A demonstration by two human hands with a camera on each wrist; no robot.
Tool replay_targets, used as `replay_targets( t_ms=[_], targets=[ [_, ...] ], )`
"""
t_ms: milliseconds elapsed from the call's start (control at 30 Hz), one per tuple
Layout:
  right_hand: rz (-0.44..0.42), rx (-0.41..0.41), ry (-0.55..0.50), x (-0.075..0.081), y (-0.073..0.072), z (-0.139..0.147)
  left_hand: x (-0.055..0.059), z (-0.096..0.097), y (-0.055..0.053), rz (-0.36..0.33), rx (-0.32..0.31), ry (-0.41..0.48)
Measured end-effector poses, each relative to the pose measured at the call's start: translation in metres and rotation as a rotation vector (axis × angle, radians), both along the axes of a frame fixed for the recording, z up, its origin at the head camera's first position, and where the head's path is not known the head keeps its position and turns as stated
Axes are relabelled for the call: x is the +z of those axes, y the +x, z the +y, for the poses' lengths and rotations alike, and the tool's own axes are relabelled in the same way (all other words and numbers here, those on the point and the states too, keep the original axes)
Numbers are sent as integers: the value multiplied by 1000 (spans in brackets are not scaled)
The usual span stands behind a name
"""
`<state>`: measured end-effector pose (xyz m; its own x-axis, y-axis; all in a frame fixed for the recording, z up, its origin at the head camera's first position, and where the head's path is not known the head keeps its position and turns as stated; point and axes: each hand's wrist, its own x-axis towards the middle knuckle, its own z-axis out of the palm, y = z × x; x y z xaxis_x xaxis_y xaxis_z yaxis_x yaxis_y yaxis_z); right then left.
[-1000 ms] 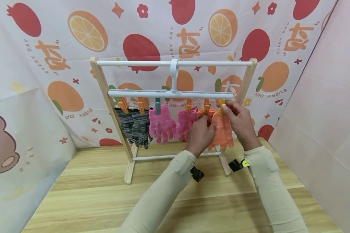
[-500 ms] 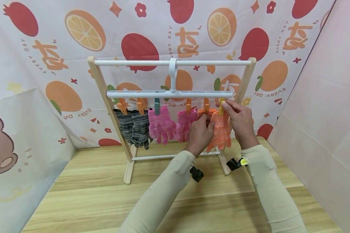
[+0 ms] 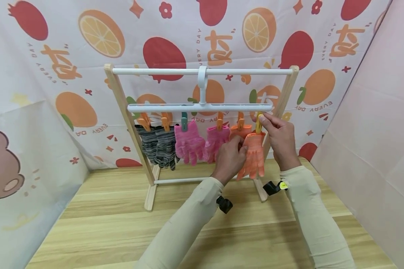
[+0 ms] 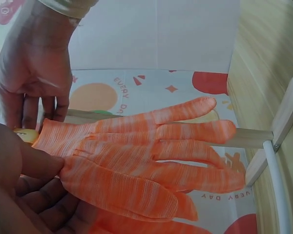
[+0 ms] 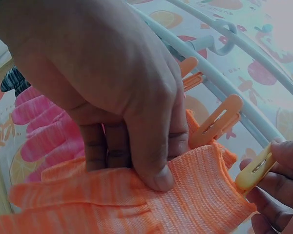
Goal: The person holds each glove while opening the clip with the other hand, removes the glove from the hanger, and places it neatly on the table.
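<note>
Close to the right end of a white hanger (image 3: 165,108), my left hand (image 3: 229,157) pinches an orange knit glove (image 3: 255,155) near its cuff, thumb in front. The glove hangs with its fingers pointing down. My right hand (image 3: 282,138) holds a yellow clothespin (image 5: 258,170) between thumb and fingers, and the pin's tip sits at the cuff edge. Behind and to the left, a second orange glove (image 3: 239,131) hangs from an orange clothespin (image 5: 219,119), partly hidden by my left hand.
Pink gloves (image 3: 190,144) and grey-black gloves (image 3: 165,147) hang from clothespins farther left along the hanger. The hanger hooks over the top bar (image 3: 148,71) of a wooden-legged rack standing on a wood-grain table (image 3: 97,224). A fruit-print cloth (image 3: 175,22) stands behind.
The front orange glove has shifted slightly down and left, its cuff now lower on the yellow clothespin. Both hands stay in nearly the same places; the head view has shifted a little.
</note>
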<state>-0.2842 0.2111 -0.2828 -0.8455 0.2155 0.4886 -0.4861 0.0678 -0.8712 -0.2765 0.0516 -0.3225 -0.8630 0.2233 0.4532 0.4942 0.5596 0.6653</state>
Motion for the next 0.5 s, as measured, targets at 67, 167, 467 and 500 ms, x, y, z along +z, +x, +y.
replay_targets(
  t_ms=[67,167,467,500],
  targets=[
    [9,2,-6,-1,0,1,0,-1,2,10,8,-24],
    [23,1,-3,-1,-1,1,-2,-3,4,22,6,-39],
    [-8,-15,15,0,-1,0,-3,-15,8,32,-43,-10],
    [-8,-21,22,-1,-1,0,-3,-16,8,32,-46,-9]
  ],
)
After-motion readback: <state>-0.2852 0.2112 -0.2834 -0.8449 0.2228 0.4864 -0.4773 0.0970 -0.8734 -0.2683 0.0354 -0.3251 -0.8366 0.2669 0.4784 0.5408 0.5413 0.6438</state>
